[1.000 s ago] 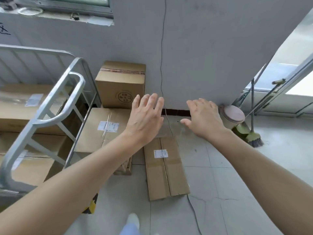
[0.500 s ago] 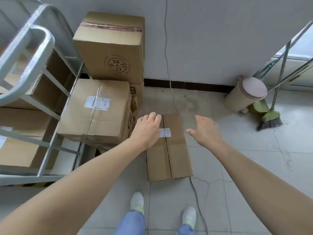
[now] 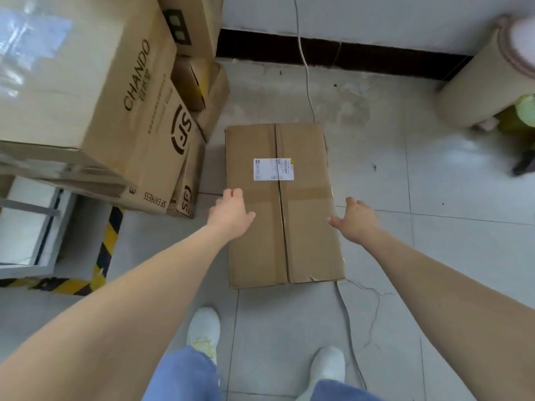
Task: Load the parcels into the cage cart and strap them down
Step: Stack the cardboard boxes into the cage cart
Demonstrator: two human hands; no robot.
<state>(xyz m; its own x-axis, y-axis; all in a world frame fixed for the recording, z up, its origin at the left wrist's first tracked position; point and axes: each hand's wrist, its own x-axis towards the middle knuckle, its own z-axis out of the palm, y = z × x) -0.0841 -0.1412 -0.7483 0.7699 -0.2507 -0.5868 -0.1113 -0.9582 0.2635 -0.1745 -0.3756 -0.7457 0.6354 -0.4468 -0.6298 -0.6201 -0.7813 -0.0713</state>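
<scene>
A flat, long cardboard parcel (image 3: pixel 304 241) with a white label lies on the tiled floor straight ahead of my feet. My left hand (image 3: pixel 231 217) hovers over its left edge, fingers apart, thumb over the top face. Beside its right edge is my right hand (image 3: pixel 357 219), fingers spread, thumb pointing at the box. Neither hand grips anything. A stack of larger parcels (image 3: pixel 95 91) printed CHANDO and SF stands at the left. Only a corner of the cage cart (image 3: pixel 27 227) shows at the far left.
A beige lidded bin (image 3: pixel 480 79) stands at the upper right by the wall, with a green broom beside it. A thin cable (image 3: pixel 307 76) runs down the wall and under the parcel. Yellow-black hazard tape (image 3: pixel 107 247) marks the floor by the cart.
I have bent down and moved closer. Both hands dropped from chest height to either side of the flat parcel. The cart and stacked boxes slid to the left of view.
</scene>
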